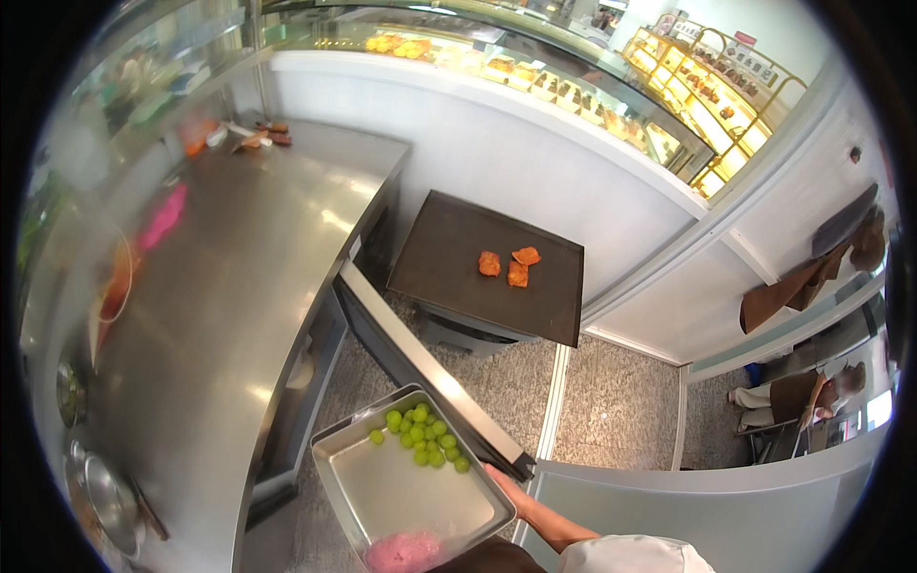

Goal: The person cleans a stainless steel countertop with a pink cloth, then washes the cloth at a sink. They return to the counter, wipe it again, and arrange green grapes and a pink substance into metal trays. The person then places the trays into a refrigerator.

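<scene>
A rectangular stainless steel tray [337, 476] is at the bottom centre. Green grapes [423, 433] lie bunched at its far right corner, and a pink item [403, 551], seemingly in clear plastic, is at its near end. My right hand [507, 490] grips the tray's right rim from outside, with most fingers hidden. My left hand is out of view. Just beyond the tray, the cabinet under the steel worktop has a door or drawer [430, 362] open across the way, its metal-edged front running close along the tray's right side.
A steel worktop [215, 286] stands left, with metal bowls [111, 494] and a pink cloth-like item [165, 215]. Ahead, a dark baking tray [444, 229] holds several browned food pieces [489, 263]. Beyond runs a pastry display case [501, 68]. A person [795, 397] is at far right.
</scene>
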Tool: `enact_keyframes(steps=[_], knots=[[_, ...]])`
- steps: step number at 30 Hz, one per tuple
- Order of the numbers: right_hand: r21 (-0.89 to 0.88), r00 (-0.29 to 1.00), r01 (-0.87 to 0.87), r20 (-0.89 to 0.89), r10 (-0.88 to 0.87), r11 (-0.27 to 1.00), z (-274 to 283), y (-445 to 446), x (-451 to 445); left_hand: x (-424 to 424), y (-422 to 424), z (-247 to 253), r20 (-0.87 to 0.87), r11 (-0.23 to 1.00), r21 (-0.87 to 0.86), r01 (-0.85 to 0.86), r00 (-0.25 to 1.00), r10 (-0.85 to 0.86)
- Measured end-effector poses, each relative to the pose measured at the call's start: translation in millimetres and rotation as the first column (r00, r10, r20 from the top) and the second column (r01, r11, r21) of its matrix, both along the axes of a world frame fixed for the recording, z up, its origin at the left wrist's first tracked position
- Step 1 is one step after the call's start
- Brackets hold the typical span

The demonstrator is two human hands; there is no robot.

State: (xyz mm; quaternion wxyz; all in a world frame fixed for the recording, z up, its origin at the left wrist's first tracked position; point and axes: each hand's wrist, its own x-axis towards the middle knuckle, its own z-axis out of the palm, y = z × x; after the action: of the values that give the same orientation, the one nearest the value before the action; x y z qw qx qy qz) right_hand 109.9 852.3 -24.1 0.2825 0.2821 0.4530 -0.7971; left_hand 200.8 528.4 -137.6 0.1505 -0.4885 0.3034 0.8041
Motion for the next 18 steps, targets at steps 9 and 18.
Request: enact_keyframes(steps=[9,18], knots=[[0.097,0.996,0.003,0.085,-0.011,0.995,69.2,-25.4,15.3,52.1,-27.5,113.7,-0.179,0.986,0.161,0.032,0.984,-0.002],[0.027,0.996,-0.086,-0.014,0.086,0.996,103.3,-74.3,-16.9,37.1,-54.8,171.6,-0.198,0.973,0.191,-0.130,0.966,0.168]])
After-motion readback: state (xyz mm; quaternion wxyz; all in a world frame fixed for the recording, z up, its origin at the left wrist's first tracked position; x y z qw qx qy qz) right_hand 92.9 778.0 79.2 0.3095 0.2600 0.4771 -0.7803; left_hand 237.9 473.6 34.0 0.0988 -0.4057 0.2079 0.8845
